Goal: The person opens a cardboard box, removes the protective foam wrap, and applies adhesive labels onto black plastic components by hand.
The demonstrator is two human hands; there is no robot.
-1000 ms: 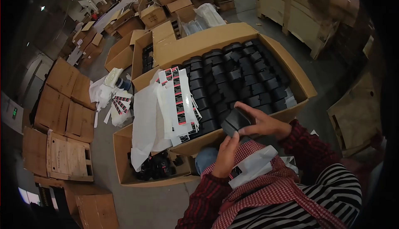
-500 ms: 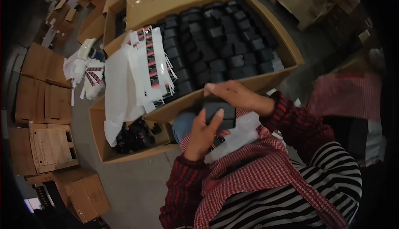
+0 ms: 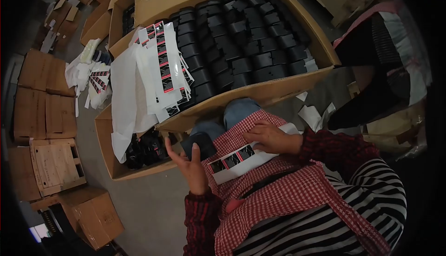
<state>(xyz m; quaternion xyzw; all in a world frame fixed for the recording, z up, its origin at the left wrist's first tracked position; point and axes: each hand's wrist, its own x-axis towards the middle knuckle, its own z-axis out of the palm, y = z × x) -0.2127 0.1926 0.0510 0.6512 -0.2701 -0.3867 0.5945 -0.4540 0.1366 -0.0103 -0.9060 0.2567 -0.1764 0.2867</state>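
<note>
My left hand (image 3: 190, 167) holds a dark plastic part (image 3: 199, 145), with the thumb across its face and the index finger stretched out. Over my lap, my right hand (image 3: 269, 137) has its fingers bent at the upper edge of a white label strip (image 3: 239, 162) printed with black and red labels. Whether the fingertips pinch a label cannot be made out. Beyond my knees stands a large carton (image 3: 260, 88) with rows of black parts (image 3: 232, 42). More label sheets (image 3: 162, 61) lie on its left side, beside white backing paper (image 3: 125, 88).
A smaller carton (image 3: 106, 150) with dark items in it stands at the left of my knees. Stacked cartons (image 3: 46, 102) and a wooden crate (image 3: 53, 165) are farther left. Another person (image 3: 381, 61) in dark clothing is at the right. Paper scraps (image 3: 313, 116) lie near my right knee.
The dark part has moved left and down in my left hand. My right hand has left it and is now at the label strip on my lap. The other person has come closer.
</note>
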